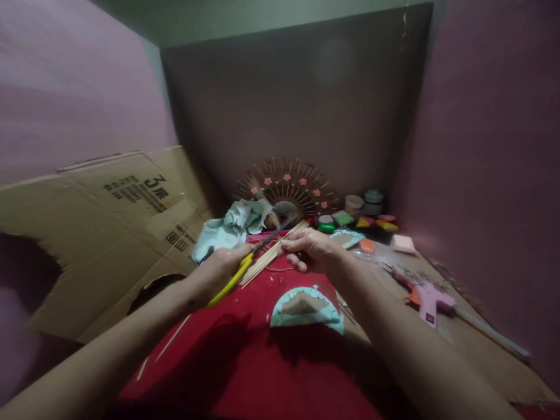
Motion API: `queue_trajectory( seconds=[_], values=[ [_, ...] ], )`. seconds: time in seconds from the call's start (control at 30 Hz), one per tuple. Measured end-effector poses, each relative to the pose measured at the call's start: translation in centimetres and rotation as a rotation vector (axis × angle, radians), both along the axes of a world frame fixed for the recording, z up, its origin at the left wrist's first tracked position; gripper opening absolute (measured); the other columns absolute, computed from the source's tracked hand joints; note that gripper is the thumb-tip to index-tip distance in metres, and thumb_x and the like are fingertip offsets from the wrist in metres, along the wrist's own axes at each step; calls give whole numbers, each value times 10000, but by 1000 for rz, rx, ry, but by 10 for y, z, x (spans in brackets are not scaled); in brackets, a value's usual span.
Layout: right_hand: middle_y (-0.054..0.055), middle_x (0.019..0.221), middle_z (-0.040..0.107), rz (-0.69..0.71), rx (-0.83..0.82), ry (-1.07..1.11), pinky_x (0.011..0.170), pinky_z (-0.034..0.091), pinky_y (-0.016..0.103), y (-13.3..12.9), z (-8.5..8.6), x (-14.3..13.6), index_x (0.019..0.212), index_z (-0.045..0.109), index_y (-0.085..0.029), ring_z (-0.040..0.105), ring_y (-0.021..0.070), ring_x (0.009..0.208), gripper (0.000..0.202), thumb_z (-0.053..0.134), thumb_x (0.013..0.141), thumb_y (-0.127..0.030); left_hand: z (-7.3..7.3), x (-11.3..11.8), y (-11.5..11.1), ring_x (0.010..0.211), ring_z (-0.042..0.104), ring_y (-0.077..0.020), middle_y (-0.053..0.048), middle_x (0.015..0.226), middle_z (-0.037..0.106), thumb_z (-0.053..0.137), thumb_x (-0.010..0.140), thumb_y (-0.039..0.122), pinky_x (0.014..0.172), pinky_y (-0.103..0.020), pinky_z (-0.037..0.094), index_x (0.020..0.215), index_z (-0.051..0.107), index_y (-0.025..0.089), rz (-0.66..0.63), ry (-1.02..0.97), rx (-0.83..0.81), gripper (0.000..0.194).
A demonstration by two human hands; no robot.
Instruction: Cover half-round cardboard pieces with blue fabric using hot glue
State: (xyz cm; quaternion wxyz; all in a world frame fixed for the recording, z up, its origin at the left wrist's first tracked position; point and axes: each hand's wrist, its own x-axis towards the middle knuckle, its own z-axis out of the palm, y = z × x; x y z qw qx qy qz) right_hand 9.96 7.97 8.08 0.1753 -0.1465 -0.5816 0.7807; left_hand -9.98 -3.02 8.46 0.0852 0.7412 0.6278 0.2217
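Observation:
My left hand (225, 269) is closed around a pair of scissors with yellow handles (230, 286), the dark blades pointing up and to the right. Close to the blades, my right hand (308, 248) pinches with thumb and fingertips; what sits between them is too small to make out. Behind and below both hands, a bundle of thin wooden sticks (261, 267) lies slanted on the red cloth (210, 361). Nearer to me rests a half-round cardboard piece edged in light-blue paper (306, 309).
A fan-shaped stick piece with pink flowers (286, 177) stands at the back. Crumpled light-blue paper (231, 227) and a large cardboard sheet (109, 233) are on the left. To the right lie a pink glue gun (429, 297), an orange block (367, 247) and small tubs (373, 201).

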Motion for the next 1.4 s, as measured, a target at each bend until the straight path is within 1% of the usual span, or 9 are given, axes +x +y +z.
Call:
queue_trajectory(
  seconds=[0.27,0.4,0.5,0.73,0.87,1.0,1.1,1.23,1.4],
  values=[
    [-20,402,540,-52,-32,-3,289,266,146,1,-2,-2,691,645,-89,423,52,268,152,586,786,-192,-2,7,16,541,551,-180,-17,647,619,433,828,350,535,-277,409,1114,565,173,74,158,-173,361],
    [-19,417,552,-88,-34,7,294,287,145,2,2,0,705,635,-94,445,55,288,182,506,826,-141,-4,5,19,819,656,-240,-65,981,703,438,850,421,674,-297,472,1231,529,244,115,169,-184,429],
    [-9,444,577,-153,-44,32,295,321,155,4,6,3,733,624,-104,490,72,312,191,478,854,-128,-18,-7,22,994,638,-304,-135,1156,661,447,850,485,774,-347,468,1301,474,227,246,260,-209,520],
    [60,555,664,-408,-103,40,435,512,215,12,9,9,794,621,-101,648,143,469,199,454,902,-115,-41,-51,31,943,650,-402,-297,1048,660,438,821,490,708,-408,478,1157,546,61,551,398,-329,555],
    [68,582,678,-473,-135,38,490,548,247,15,6,8,773,607,-110,665,153,508,202,449,898,-87,-31,-45,21,952,632,-383,-256,1043,673,515,772,383,755,-431,470,1061,607,95,518,391,-295,419],
    [75,603,686,-527,-154,43,509,562,271,14,1,5,772,602,-108,670,163,515,191,459,898,-91,-19,5,10,1005,619,-247,-117,1104,679,412,885,409,861,-349,454,1090,615,184,313,224,-179,366],
    [70,610,690,-558,-153,55,532,572,271,14,-1,4,766,591,-118,668,154,511,193,458,904,-95,-24,50,11,693,637,-174,-43,825,700,588,797,439,633,-275,481,902,666,178,10,-425,-324,291],
    [72,603,687,-574,-142,57,546,583,281,13,-2,2,773,588,-119,676,163,527,186,458,904,-95,-35,81,18,443,509,-102,13,526,588,604,784,369,441,-215,372,643,564,167,-22,-590,-382,249],
    [93,600,684,-622,-114,42,586,602,321,16,3,5,793,579,-102,686,180,545,190,432,909,-79,-39,77,26,348,426,-77,50,442,505,583,786,318,363,-192,305,612,484,182,-29,-662,-397,241]
  ],
)
